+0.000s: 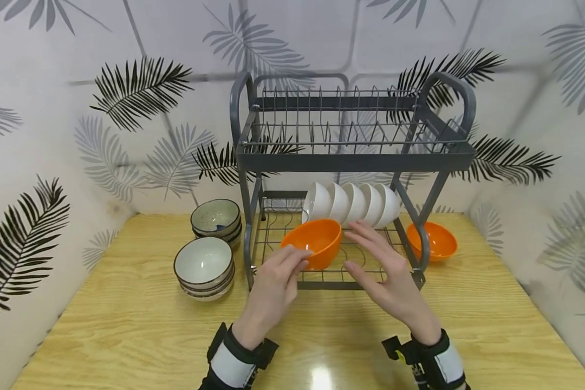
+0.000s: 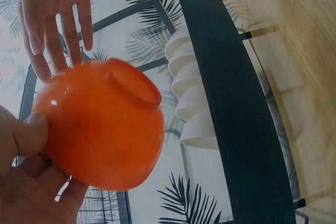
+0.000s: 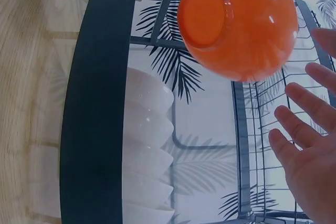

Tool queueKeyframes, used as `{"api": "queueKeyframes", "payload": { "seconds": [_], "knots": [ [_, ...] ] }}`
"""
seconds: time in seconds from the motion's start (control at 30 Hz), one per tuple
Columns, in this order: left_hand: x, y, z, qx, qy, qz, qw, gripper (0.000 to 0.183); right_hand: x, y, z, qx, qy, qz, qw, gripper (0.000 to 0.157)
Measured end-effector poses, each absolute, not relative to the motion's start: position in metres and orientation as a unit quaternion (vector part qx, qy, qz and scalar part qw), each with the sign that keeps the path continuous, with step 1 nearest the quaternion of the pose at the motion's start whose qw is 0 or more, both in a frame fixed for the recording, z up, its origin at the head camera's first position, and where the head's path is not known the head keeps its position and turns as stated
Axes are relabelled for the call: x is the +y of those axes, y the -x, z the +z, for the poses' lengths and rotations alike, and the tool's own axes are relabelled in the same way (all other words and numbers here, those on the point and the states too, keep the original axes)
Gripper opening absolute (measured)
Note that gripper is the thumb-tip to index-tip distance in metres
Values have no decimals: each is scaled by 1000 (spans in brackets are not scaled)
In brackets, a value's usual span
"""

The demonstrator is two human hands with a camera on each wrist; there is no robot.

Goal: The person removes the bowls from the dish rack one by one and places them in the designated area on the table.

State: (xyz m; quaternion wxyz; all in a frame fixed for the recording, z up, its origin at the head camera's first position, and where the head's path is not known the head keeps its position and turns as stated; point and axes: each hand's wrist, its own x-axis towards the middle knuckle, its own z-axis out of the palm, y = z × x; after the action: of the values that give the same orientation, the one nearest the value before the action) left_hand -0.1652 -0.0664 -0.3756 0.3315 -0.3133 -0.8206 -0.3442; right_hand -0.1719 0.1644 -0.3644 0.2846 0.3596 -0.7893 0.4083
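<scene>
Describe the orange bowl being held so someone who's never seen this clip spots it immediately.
Find the dark two-tier rack on the wooden table. In front of its row of white bowls is a tilted orange bowl, gripped by the left hand. The other orange bowl sits at the rack's right side; only this one is held.

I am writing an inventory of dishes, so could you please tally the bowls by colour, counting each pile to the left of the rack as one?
Plain white bowls in the rack: 5
Orange, one held bowl and one bowl right of the rack: 2
Dark-rimmed white pile: 1
Grey-green pile: 1
Total: 9
</scene>
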Motion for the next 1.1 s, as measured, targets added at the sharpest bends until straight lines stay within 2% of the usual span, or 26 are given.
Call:
{"api": "queueKeyframes", "payload": {
  "seconds": [0.17,0.27,0.5,0.63,0.97,1.1],
  "knots": [
    [-69,163,-373,-836,346,-265,335,21,159,169,-366,-800,-371,387,270,58],
    [-70,162,-372,-840,362,-234,329,25,157,168,-367,-802,-382,373,266,51],
    [-72,163,-369,-829,402,-190,340,28,154,169,-368,-801,-422,313,288,39],
    [-74,163,-370,-823,419,-168,346,32,152,167,-368,-795,-440,290,300,41],
    [-74,164,-370,-819,438,-176,325,20,155,167,-365,-790,-457,247,325,24],
    [-73,165,-371,-816,432,-214,319,29,163,167,-364,-795,-446,249,327,15]
  ]
}}
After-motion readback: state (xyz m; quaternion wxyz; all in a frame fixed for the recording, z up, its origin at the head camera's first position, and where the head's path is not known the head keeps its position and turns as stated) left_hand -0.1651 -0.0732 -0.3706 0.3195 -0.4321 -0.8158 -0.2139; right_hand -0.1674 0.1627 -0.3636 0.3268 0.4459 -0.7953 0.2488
